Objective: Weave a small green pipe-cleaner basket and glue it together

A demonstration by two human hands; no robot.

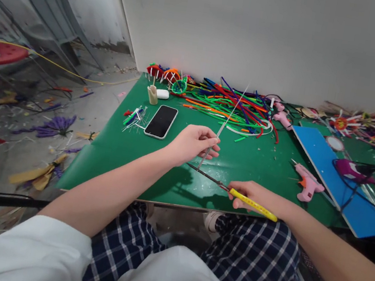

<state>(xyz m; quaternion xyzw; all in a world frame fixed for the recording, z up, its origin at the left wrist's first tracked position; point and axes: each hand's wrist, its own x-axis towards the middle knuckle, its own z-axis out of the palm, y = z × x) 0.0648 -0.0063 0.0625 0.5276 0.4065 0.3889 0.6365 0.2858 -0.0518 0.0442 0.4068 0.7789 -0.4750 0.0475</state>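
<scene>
My left hand [198, 144] is above the middle of the green table, its fingers closed around a bundle of thin, pale wires [234, 107]. The bundle slants up and away to the right, and its lower end sticks out below my fingers. My right hand [249, 191], near the table's front edge, grips yellow-handled scissors [252, 204]. Their long dark blades point left and meet the lower end of the wires just below my left hand. Whether the blades are closed on the wires I cannot tell. Part of the handles is hidden by my fingers.
Colourful pipe cleaners [230, 102] are heaped at the back of the green table [120, 158]. A phone [162, 122] lies left beside short wire pieces [136, 120]. To the right are a pink glue gun [306, 182], a blue board [335, 179] and a purple tool [355, 170].
</scene>
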